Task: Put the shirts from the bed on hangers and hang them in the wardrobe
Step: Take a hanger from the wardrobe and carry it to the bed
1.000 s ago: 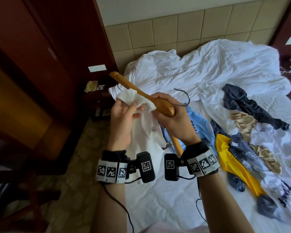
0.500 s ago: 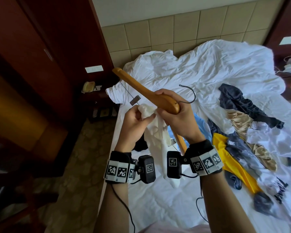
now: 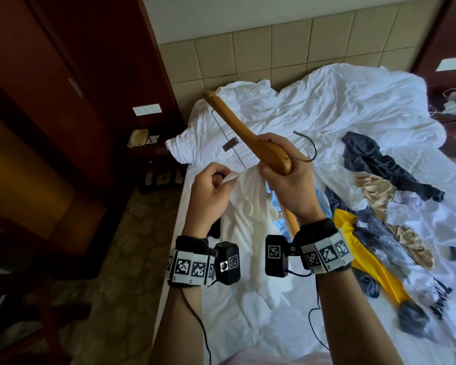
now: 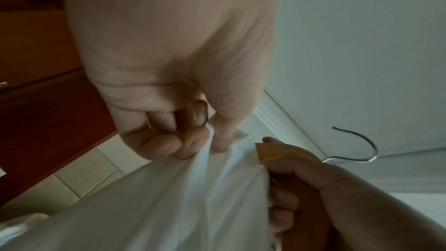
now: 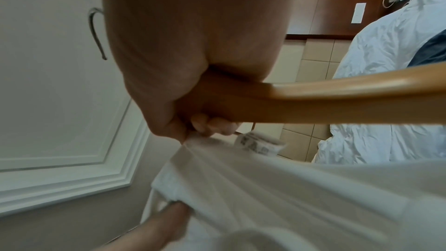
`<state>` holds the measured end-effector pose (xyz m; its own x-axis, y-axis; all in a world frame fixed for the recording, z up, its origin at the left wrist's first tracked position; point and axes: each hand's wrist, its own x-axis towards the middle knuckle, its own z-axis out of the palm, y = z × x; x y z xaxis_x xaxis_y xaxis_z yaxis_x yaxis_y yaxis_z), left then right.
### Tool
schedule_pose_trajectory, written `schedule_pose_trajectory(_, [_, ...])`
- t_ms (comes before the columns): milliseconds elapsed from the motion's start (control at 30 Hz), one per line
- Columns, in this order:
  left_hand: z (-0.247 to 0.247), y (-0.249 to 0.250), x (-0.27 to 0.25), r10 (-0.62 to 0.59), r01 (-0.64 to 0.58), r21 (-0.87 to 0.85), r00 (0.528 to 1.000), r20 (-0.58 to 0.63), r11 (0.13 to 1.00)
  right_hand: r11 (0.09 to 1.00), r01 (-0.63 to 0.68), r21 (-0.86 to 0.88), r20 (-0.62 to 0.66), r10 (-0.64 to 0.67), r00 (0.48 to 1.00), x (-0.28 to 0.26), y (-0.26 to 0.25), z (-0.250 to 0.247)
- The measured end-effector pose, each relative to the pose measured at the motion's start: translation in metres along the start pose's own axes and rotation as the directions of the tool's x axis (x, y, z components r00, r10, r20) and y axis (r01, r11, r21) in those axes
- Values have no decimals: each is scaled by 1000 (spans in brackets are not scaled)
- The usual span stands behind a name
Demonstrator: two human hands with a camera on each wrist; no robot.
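In the head view, the person's right hand (image 3: 287,180) is wrapped round the middle of a golden-brown wooden hanger with a metal hook (image 3: 250,135), held tilted above the left edge of the white-sheeted bed (image 3: 353,106). The left hand (image 3: 211,191) pinches a fold of a thin white shirt (image 3: 250,222), which hangs down from both hands over that edge. One arm of the hanger rises bare toward the headboard; the other runs down behind the shirt, and whether it is inside the cloth cannot be told. More garments lie along the right side of the bed: a dark navy one (image 3: 374,162), a beige satin one (image 3: 379,191), a yellow one (image 3: 363,248) and a light blue one (image 3: 324,196). No hanging rail shows, so nothing can be counted as hung.

In the left wrist view, the left thumb and curled fingers (image 4: 169,144) clamp the shirt's edge, cloth stretched taut to the right hand (image 4: 313,188).

In the right wrist view, the right hand (image 5: 193,83) grips the hanger (image 5: 337,98) and also nips the shirt (image 5: 289,188) beneath it.

By this reading the first shirt is only partly on; seating it, hanging it and the remaining pile are left.
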<state>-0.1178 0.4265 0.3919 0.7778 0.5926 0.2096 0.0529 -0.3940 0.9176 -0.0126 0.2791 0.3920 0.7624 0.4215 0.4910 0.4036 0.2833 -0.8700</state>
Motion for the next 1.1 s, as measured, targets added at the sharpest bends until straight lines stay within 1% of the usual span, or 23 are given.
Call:
schedule_pose_trajectory(100, [1,4,-1,58,-58,21,998,14,998,1000,3,2,5,-3,1000,0,1,4])
schedule_pose_trajectory(233, [-2,1,-1,23,-24,32,1000,22,999,1000,24,-8,-23,-24,999,0,2,4])
schedule_pose_trajectory(300, [-4,1,-2,25,-25,39,1000,-1,999,1000,26,-16,-56,-27,998,1,2,3])
schedule_pose_trajectory(367, [-5,4,-3,56,-54,53,998,-30,997,1000,14,-11,-70,-14,997,2,2,3])
schedule_pose_trajectory(433, [-3,6,-4,77,-71,77,994,-83,994,1000,8,-21,-43,-9,999,1,2,3])
schedule_pose_trajectory(467, [-2,6,-4,69,-59,96,991,-115,994,1000,5,-30,-19,-5,1000,1,1,3])
schedule_pose_trajectory(533, [-1,2,-2,1,21,121,983,-181,992,999,-15,-37,33,17,999,0,2,3])
schedule_pose_trajectory(567, [-2,-2,-1,-51,79,126,976,-210,989,999,-35,-40,56,37,998,0,1,2])
schedule_pose_trajectory(667, [-7,-22,3,-186,218,92,944,-272,972,991,-125,-51,108,130,986,1,-2,-5])
schedule_pose_trajectory(767, [-11,-40,5,-287,328,95,909,-302,940,977,-215,14,142,211,967,0,-7,-13])
schedule_pose_trajectory(833, [-14,-49,6,-351,397,101,885,-306,912,975,-221,0,149,218,964,1,-7,-18])
schedule_pose_trajectory(1000, [-22,-68,9,-432,492,98,830,-354,865,972,-197,-129,235,223,946,-1,-12,-26])
schedule_pose_trajectory(1100, [-30,-78,7,-428,493,72,810,-400,867,967,-203,-152,257,237,937,0,-9,-27])
